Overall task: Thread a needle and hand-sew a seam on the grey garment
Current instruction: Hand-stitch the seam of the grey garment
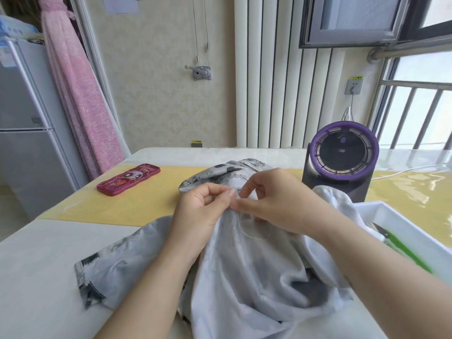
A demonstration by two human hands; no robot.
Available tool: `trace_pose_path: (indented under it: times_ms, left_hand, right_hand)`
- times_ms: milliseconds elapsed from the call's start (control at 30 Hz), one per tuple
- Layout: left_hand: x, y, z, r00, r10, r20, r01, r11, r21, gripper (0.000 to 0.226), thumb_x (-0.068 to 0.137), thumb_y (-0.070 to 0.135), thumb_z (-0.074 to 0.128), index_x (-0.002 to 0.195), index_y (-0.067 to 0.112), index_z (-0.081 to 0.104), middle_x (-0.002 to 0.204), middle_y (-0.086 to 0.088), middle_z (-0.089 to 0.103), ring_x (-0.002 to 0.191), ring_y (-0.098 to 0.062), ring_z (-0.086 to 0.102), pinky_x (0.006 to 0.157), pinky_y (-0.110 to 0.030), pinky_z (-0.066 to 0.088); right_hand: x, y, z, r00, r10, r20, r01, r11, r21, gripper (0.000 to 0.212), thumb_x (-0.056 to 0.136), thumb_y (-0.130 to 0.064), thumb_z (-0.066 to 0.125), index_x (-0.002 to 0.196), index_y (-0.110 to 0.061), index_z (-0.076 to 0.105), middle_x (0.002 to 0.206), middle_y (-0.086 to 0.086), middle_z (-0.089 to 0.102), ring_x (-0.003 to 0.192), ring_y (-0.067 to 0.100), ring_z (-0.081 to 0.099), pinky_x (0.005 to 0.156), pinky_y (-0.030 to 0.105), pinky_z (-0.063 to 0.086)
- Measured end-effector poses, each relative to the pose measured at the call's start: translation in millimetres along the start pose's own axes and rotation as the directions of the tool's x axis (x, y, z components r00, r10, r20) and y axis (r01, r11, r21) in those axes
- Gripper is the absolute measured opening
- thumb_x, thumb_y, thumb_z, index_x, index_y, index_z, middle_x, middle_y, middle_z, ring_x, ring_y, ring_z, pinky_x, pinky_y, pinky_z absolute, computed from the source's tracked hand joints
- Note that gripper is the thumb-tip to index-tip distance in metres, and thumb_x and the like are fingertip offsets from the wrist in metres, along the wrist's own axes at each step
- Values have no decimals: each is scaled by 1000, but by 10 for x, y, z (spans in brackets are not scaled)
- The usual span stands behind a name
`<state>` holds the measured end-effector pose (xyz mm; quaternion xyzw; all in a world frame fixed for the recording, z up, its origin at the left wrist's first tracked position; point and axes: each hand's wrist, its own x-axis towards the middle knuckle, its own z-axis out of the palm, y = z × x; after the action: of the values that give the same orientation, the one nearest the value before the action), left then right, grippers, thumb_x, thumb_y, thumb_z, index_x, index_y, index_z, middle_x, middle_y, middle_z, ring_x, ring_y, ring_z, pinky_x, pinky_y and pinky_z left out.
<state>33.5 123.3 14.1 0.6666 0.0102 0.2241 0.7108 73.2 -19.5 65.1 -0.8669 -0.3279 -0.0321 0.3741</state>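
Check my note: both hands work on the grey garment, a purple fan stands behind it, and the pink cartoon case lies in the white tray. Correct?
Not quite. In the head view the pink cartoon case lies on the yellow mat at the left, far from the white tray at the right. The rest holds.

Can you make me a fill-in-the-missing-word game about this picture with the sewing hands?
1. The fan beyond the right hand has a ____ ring.
2. The red cartoon case lies on a ____ mat.
3. The tool in the white tray has a ____ handle.
4. The left hand and the right hand both hold the ____ garment.

Missing words: purple, yellow, green, grey.
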Motion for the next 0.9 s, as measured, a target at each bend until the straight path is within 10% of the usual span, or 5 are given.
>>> trace_pose_path:
  times_ms: [333,467,567,800,900]
  left_hand:
    - [5,-11,-4,1000,2,-6,-2,996,85,3,83,12,67,81,13,69,74,3,72,73,-7,64,74,-19,50]
    - [22,-40,-25,999,10,-37,-5,989,149,6,83,12,68,79,15,69,70,6,71,70,-3,62,70,-16,47]
    - [31,-52,-35,998,23,-53,-13,983,181,6,84,12,68,79,16,68,70,6,71,69,-2,62,67,-13,46]
    - [18,-29,-32,998,24,-63,-14,986,165,3,84,15,68,84,12,69,77,-3,72,74,-8,64,75,-23,50]
    - [7,-7,-16,998,46,-35,-40,987,153,2,84,13,67,84,11,68,76,-2,73,74,-8,65,74,-20,51]
  right_hand:
    - [22,4,-105,999,-23,-27,30,968,249,16,87,-17,65,73,-10,65,51,-4,46,46,7,35,51,20,32]
    - [17,-73,-230,983,-106,152,-105,354,929,24,92,-5,50,70,-12,58,45,-10,24,36,5,19,80,34,56]
    - [22,10,-370,813,-395,427,-448,44,893,10,89,-10,53,81,-10,58,53,-7,17,39,7,15,74,41,59]
    - [-22,26,-333,955,120,270,-209,920,331,19,83,-35,67,84,-16,63,50,-7,34,39,8,39,60,28,56]
    - [-12,-5,-186,991,67,117,-70,997,20,28,77,-49,68,78,-22,65,46,-11,47,42,6,48,48,20,43]
